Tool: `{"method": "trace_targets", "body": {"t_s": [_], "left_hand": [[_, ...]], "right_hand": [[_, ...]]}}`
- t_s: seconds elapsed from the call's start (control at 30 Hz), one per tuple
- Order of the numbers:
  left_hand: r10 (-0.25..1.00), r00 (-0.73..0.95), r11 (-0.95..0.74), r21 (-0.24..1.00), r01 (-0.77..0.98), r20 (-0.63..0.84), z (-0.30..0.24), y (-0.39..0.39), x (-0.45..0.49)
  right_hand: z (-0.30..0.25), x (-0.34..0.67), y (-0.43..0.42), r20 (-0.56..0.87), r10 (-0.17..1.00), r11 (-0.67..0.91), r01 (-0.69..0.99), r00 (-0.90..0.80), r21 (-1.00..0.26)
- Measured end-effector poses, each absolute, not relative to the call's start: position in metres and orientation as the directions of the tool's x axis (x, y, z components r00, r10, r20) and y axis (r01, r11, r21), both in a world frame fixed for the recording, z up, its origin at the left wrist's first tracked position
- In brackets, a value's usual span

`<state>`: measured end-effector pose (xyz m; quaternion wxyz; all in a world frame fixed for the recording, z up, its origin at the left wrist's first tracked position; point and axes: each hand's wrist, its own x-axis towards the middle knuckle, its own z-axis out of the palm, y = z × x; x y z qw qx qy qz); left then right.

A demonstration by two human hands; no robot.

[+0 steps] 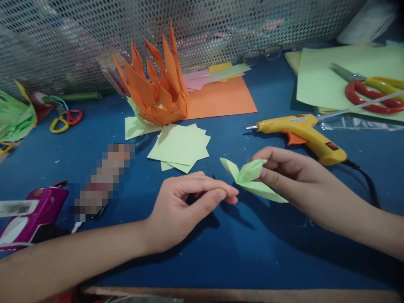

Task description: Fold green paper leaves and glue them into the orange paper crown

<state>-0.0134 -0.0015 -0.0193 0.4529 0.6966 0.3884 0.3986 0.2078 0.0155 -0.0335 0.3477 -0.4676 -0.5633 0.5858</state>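
My right hand (285, 170) pinches a folded light-green paper piece (249, 179) just above the blue table (246, 252). My left hand (189, 202) hovers beside it with thumb and fingers curled together; its fingertips almost touch the paper's left end, and I see nothing in them. A stack of light-green paper squares (179, 147) lies just beyond my hands. Behind it stands an orange spiky paper crown (158, 90).
A yellow glue gun (303, 132) lies by my right hand, its cord trailing right. Red and yellow scissors (372, 90) rest on green sheets (322, 75) at the back right. An orange sheet (221, 99), a magenta object (31, 214), small scissors (66, 118) and a mesh wall (78, 38) surround the work area.
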Motion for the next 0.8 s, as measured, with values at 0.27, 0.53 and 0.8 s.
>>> {"method": "trace_targets", "body": {"t_s": [0.27,0.53,0.8], "left_hand": [[0.920,0.361,-0.213,0.968,0.137,0.151,-0.0185,-0.0014,-0.0120],[0.946,0.318,-0.072,0.997,0.024,0.061,-0.0220,-0.0018,-0.0108],[0.969,0.228,0.051,0.984,0.171,-0.090,-0.0226,0.0002,-0.0091]], "right_hand": [[-0.0286,0.2073,0.0156,-0.212,0.924,-0.187,0.106,-0.318,-0.977],[-0.0269,0.2069,0.0136,-0.197,0.920,-0.166,0.118,-0.339,-0.979],[-0.0239,0.2021,0.0109,-0.168,0.935,-0.110,0.194,-0.314,-0.975]]}}
